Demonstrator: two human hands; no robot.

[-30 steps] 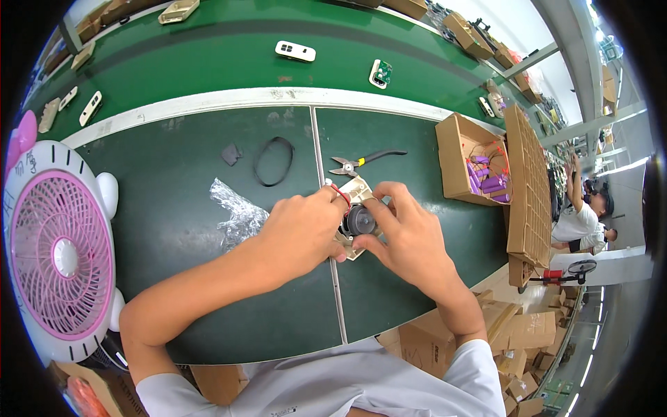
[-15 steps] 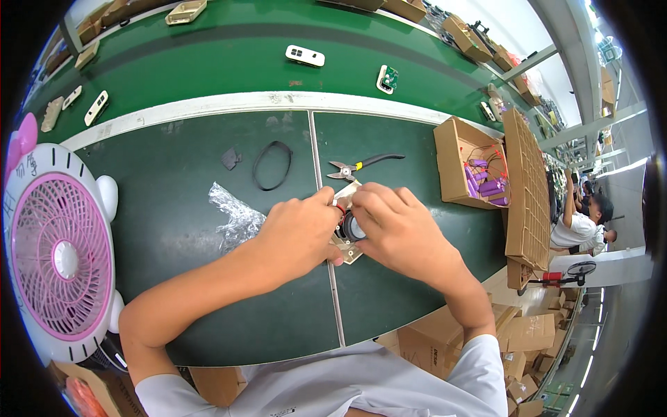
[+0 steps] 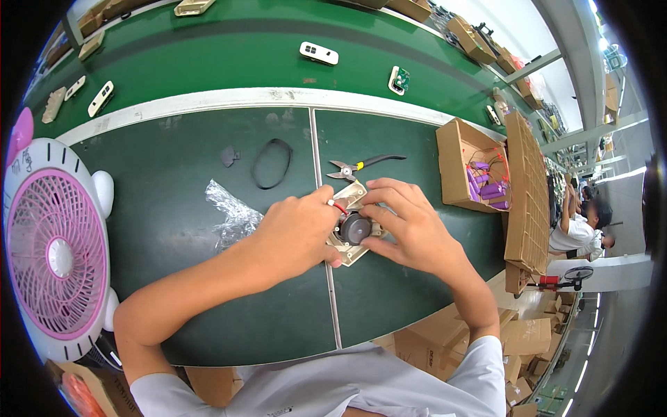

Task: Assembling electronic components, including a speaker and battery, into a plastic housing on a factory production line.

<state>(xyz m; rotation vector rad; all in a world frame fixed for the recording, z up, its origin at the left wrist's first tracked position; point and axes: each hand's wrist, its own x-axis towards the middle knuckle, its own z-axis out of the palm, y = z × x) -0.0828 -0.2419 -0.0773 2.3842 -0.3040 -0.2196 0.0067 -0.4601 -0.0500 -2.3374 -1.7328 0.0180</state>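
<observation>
closely paired, left hand (image 3: 304, 226) holding cream casing (image 3: 351, 256), right hand (image 3: 411, 226) arched beside black disc (image 3: 356, 229), its grip unclear

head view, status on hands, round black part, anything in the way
Left hand holding cream housing. Right hand at round black part, over housing. Pliers just beyond, clear of hands.

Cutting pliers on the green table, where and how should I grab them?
I'd take the cutting pliers by the black handle, reaching in from the right with the right hand. The handle stretches rightward, apart from the cream housing, while the bare metal jaws point left, so that end seems worse to grip.
</observation>
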